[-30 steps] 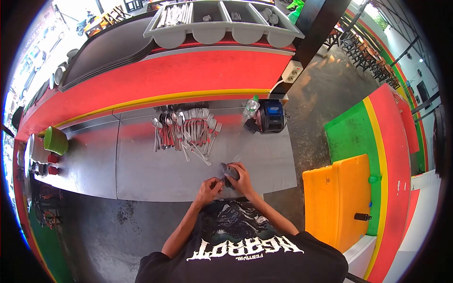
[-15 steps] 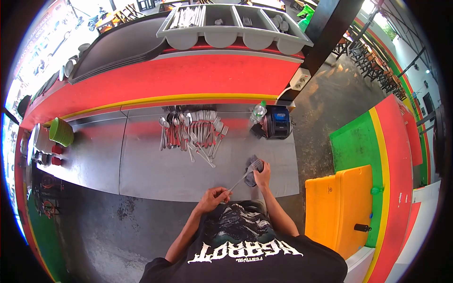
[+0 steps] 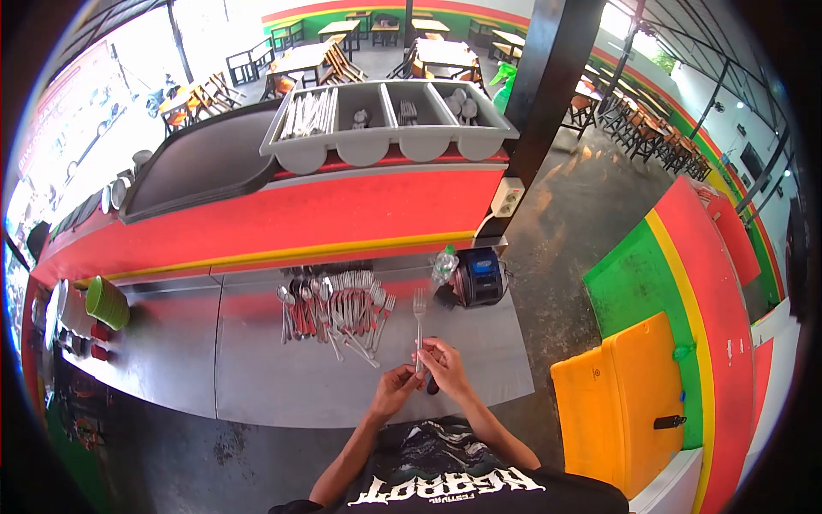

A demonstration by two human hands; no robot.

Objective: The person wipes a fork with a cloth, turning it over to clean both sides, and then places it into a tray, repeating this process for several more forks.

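Observation:
A fork [image 3: 419, 310] stands tines-up over the metal counter, its handle between my two hands. My left hand [image 3: 396, 390] is closed at the lower end of the handle. My right hand [image 3: 443, 368] has its fingers closed around the handle just above. Under the right hand a bit of dark cloth [image 3: 432, 386] shows; the hand hides most of it. Farther back on the counter lies a pile of spoons and forks [image 3: 342, 308], with several loose forks at its right and front.
A cutlery tray [image 3: 390, 137] with compartments sits on the red ledge beside stacked dark trays [image 3: 201, 163]. A clear bottle [image 3: 444, 265] and a black-and-blue device [image 3: 481, 278] stand at the counter's back right. Green bowls [image 3: 107, 302] are at far left. A yellow container [image 3: 612, 394] stands right.
The fork has swung from slanting between my hands to upright. My right hand has moved from the tines down to the handle, near my left. The view has tilted up.

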